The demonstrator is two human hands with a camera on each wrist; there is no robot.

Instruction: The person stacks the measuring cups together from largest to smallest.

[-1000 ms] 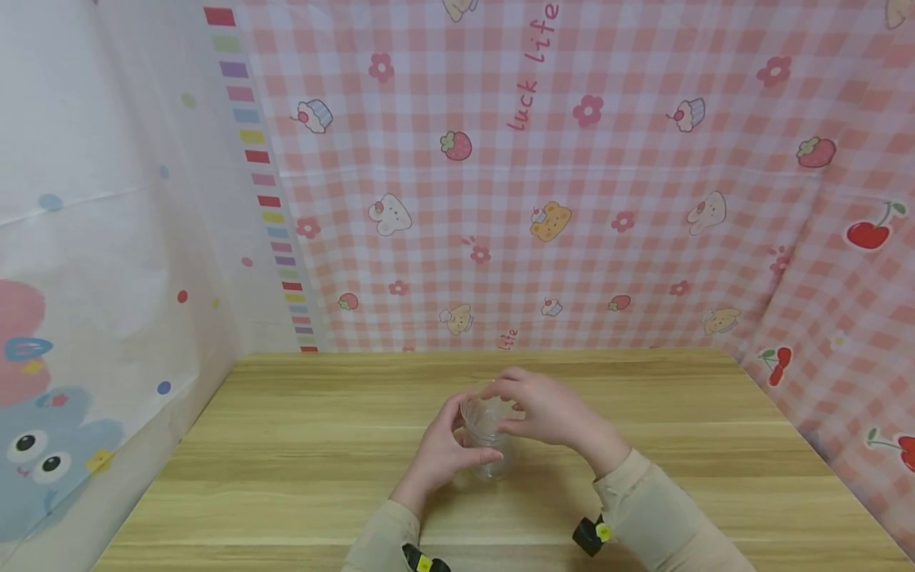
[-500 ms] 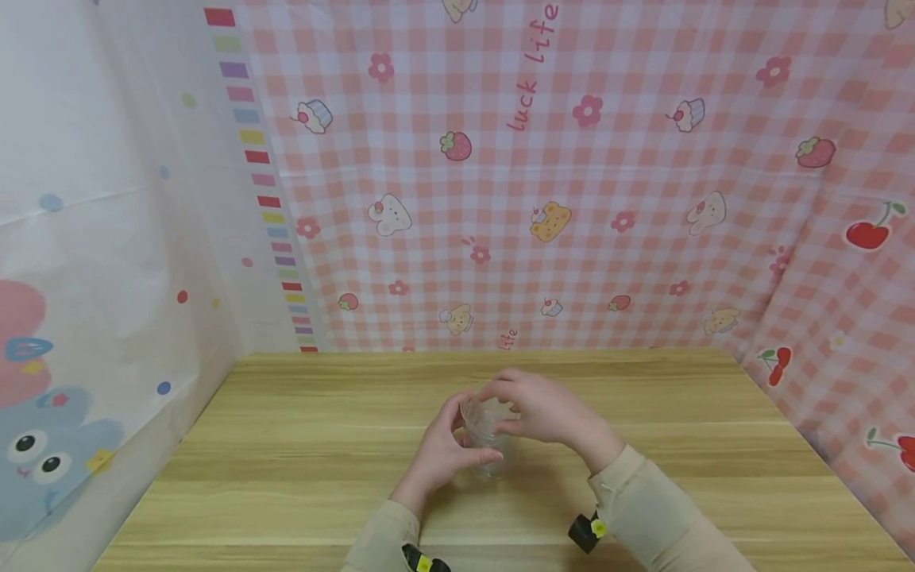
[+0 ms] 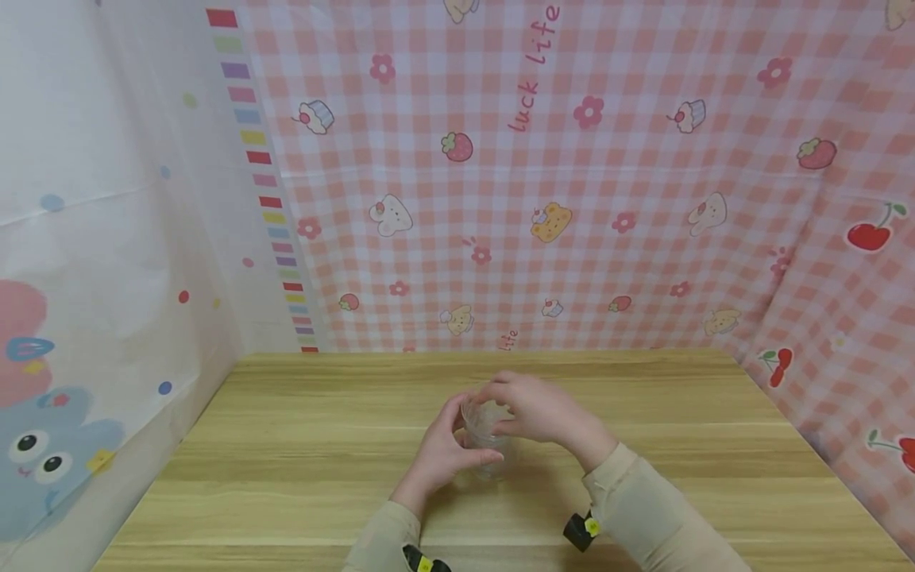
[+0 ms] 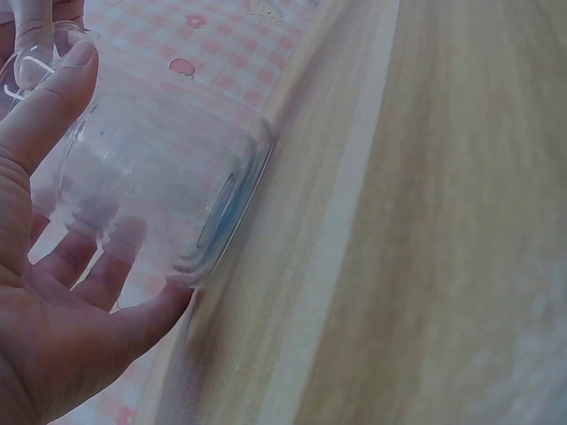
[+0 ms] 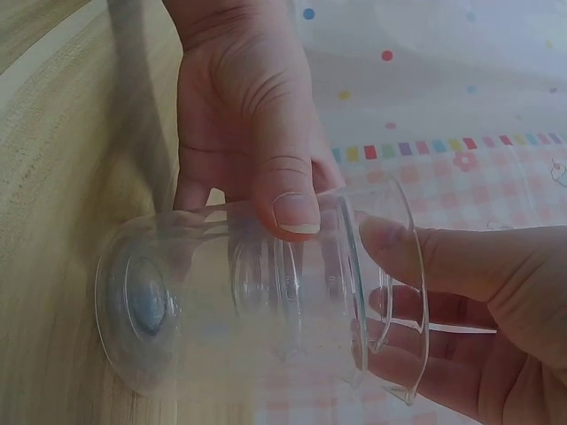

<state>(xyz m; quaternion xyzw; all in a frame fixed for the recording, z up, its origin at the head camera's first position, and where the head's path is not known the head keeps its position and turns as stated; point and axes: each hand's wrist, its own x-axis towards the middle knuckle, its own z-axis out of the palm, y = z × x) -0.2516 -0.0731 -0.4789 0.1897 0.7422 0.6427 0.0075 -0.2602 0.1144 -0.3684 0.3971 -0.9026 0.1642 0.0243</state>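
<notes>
A clear beaker (image 5: 199, 341) stands upright on the wooden table in the head view. A second clear beaker (image 5: 397, 202) is nested in its mouth, with its lipped rim sticking out in the right wrist view. My left hand (image 3: 445, 451) grips the outer beaker round its side, with thumb and fingers on opposite sides; in the left wrist view, the outer beaker's base (image 4: 235, 208) is by the table. From above, my right hand (image 3: 539, 409) holds the inner beaker near its rim between thumb and fingers. Transparency makes the inner beaker's lower end hard to make out.
The wooden table (image 3: 300, 461) extends around both hands. Pink checked cloth (image 3: 429, 191) hangs behind it, and white dotted cloth (image 3: 143, 238) hangs at the left. A black wrist camera (image 3: 581, 531) sits beneath the right sleeve.
My right hand and forearm have shifted slightly left and toward me, still at the inner beaker's rim. The left hand and outer beaker have stayed in place.
</notes>
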